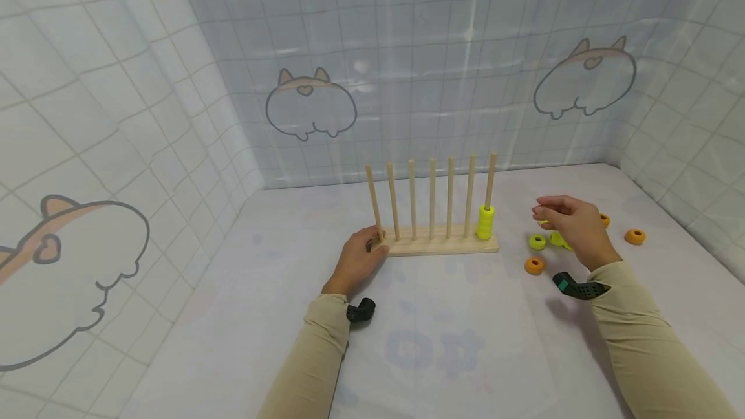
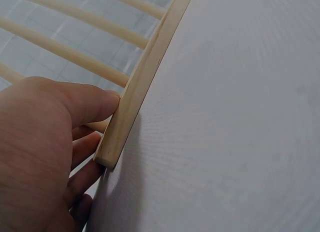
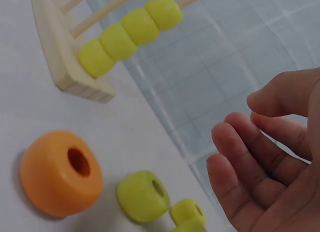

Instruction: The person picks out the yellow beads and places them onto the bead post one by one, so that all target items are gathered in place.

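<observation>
A wooden rack (image 1: 442,248) with several upright pegs stands on the table. Yellow beads (image 1: 485,222) are stacked on its rightmost peg. My left hand (image 1: 356,260) grips the left end of the base, thumb on the front edge and fingers behind, as the left wrist view shows. To the right of the rack, my right hand (image 1: 573,225) hovers over loose beads with its fingers loosely bent. Nothing shows between thumb and fingers in the right wrist view. Below that hand are a loose yellow bead (image 3: 143,196) and an orange bead (image 3: 61,173).
More orange beads lie at the right, one of them (image 1: 635,236) farthest out and another partly behind the right hand. Several yellow beads cluster beneath that hand. A tiled-pattern sheet (image 1: 407,83) stands behind the table, with similar sheets at both sides.
</observation>
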